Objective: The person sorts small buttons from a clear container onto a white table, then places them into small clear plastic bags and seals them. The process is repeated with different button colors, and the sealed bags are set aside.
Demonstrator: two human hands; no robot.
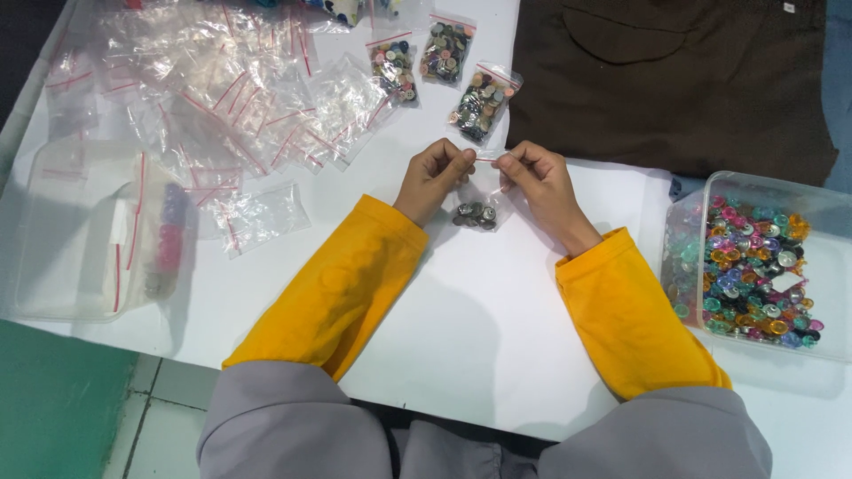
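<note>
- Foreground: two forearms in yellow sleeves (342, 279) reach forward over the white table (479, 328), elbows drawn in close to the body and wrists converging toward the middle.
- Left hand (432, 177): fingers curled into a loose fist, thumb and forefinger pinching the left end of the top edge of a small clear bag (477, 206).
- Right hand (537, 182): same curled pose, thumb and forefinger pinching the right end of that edge; the two hands stand near each other, the bag's mouth stretched between them.
- Small clear bag: hangs just above the table between the hands, a cluster of dark and silvery buttons settled at its bottom.
- Step in hand, by judgement: closing the bag's strip seal; the next move would call for sliding the pinched fingertips along the strip with even pressure.
- Right: a clear plastic tub (754, 191) of many-coloured buttons.
- Left: an empty-looking clear container (53, 266), with loose empty bags (240, 98) beyond.
- Far: three filled bags (484, 102) of mixed buttons, beside a brown garment (674, 84).
</note>
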